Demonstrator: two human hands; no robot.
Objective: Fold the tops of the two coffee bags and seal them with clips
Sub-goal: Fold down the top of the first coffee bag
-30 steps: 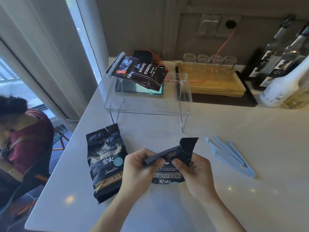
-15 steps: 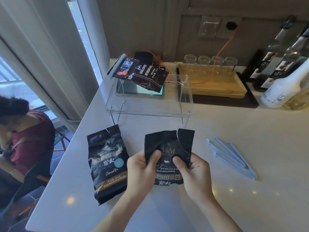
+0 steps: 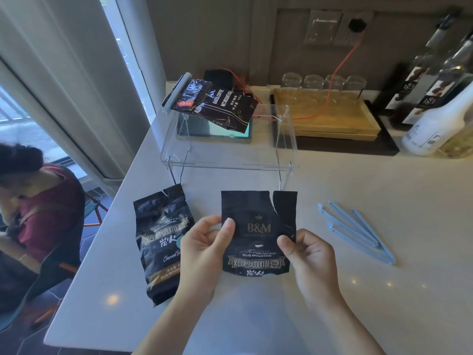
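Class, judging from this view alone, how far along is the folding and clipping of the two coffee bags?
Done: nothing on these two; no bag on the counter is clipped. In hand: the left hand and right hand hold the middle bag, its torn top unfolded. Left: fold it, fold the left bag, and close both with the blue clips, which lie untouched.

We see one black coffee bag point(image 3: 258, 231) held upright, top unfolded and torn; a second bag point(image 3: 160, 242) lies flat beside it; blue clips point(image 3: 355, 230) rest well apart.
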